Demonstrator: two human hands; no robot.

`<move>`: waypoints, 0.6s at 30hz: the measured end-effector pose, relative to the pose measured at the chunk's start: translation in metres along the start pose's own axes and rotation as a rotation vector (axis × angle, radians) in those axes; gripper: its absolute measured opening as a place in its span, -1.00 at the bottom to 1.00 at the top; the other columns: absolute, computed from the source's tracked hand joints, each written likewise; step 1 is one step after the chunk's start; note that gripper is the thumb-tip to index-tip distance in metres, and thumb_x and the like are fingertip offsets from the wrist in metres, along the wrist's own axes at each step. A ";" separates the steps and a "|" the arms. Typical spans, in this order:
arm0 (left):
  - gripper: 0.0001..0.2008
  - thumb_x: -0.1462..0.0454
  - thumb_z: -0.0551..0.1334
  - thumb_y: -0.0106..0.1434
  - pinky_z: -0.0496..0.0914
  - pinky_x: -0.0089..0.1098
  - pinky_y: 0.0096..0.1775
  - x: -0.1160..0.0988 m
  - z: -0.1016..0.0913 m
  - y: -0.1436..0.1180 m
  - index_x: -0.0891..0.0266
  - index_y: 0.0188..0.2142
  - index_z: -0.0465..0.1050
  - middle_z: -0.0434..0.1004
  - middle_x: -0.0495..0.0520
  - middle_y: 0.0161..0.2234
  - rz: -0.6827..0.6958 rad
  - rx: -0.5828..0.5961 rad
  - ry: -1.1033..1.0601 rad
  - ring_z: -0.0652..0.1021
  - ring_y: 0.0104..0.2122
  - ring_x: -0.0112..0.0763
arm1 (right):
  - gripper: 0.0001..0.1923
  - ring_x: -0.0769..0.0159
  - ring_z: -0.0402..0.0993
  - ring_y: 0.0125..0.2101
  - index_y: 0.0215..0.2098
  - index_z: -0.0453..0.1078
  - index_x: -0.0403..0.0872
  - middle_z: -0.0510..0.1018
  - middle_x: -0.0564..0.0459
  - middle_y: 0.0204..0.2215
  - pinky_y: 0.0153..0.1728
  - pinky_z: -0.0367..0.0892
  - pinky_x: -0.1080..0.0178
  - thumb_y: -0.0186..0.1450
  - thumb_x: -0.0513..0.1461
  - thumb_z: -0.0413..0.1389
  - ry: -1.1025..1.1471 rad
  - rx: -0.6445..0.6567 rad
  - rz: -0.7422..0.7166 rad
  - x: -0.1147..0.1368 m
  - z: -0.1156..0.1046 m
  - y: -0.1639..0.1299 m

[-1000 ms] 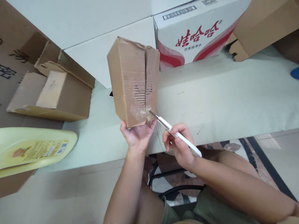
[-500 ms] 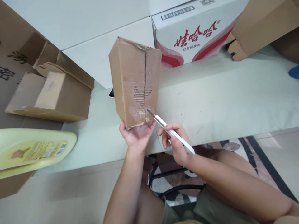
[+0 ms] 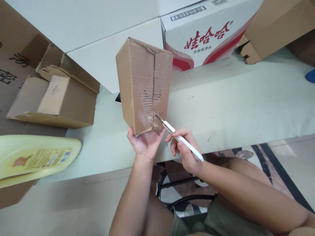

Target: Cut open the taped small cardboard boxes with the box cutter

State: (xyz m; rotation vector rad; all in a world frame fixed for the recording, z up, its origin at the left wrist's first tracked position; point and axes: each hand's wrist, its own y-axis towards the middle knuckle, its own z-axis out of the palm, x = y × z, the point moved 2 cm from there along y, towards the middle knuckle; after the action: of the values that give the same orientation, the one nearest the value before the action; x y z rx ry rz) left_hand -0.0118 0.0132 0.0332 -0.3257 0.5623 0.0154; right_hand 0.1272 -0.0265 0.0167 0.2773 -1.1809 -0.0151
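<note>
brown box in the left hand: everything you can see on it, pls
The small cardboard box is plain brown corrugated board, worn and dented. It is held upright above the pale table, resting on the left hand at its bottom edge. A centre seam between two flaps faces the camera, with the top layer torn to bare ribs and clear tape remnants low down. The utility knife in the right hand has its blade tip at that taped seam.

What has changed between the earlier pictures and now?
The right hand brought the white knife up and left, so its blade tip now touches the taped seam of the cardboard box. The left hand still holds the box from below.
</note>
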 end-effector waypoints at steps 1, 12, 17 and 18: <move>-0.37 -0.15 0.45 0.05 0.55 -0.15 -0.07 0.000 0.000 0.000 0.03 0.05 0.56 0.68 0.13 -0.05 -0.002 -0.003 0.000 0.64 -0.09 -0.09 | -0.73 0.44 0.35 -0.57 0.01 0.33 0.08 0.58 0.04 -0.20 -0.52 0.35 0.28 0.53 0.05 0.03 0.002 -0.002 0.007 0.001 0.001 0.001; -0.40 -0.16 0.46 0.05 0.57 -0.16 -0.09 0.002 0.001 -0.001 0.08 -0.01 0.59 0.67 0.14 -0.05 -0.004 0.012 0.026 0.64 -0.08 -0.09 | -0.73 0.49 0.30 -0.61 -0.03 0.28 0.09 0.57 0.08 -0.21 -0.56 0.30 0.33 0.53 0.07 0.02 0.012 0.000 -0.014 0.000 0.004 0.006; -0.40 -0.16 0.45 0.05 0.56 -0.14 -0.08 0.004 0.003 -0.001 0.10 -0.02 0.59 0.66 0.14 -0.07 0.019 -0.006 0.013 0.64 -0.12 -0.11 | -0.69 0.50 0.29 -0.61 -0.02 0.25 0.08 0.57 0.07 -0.18 -0.56 0.30 0.33 0.53 0.11 -0.01 0.010 -0.001 -0.007 -0.008 0.005 0.006; -0.40 -0.16 0.45 0.05 0.56 -0.14 -0.09 0.004 0.003 -0.001 0.09 -0.02 0.59 0.67 0.13 -0.08 0.019 -0.006 0.014 0.64 -0.13 -0.12 | -0.69 0.50 0.29 -0.61 -0.02 0.25 0.09 0.56 0.07 -0.18 -0.56 0.30 0.33 0.53 0.11 -0.01 0.013 -0.001 -0.005 -0.009 0.005 0.006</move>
State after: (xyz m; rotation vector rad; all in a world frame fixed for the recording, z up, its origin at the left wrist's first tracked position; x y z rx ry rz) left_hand -0.0067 0.0127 0.0344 -0.3262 0.5793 0.0329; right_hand 0.1184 -0.0204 0.0116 0.2790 -1.1677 -0.0181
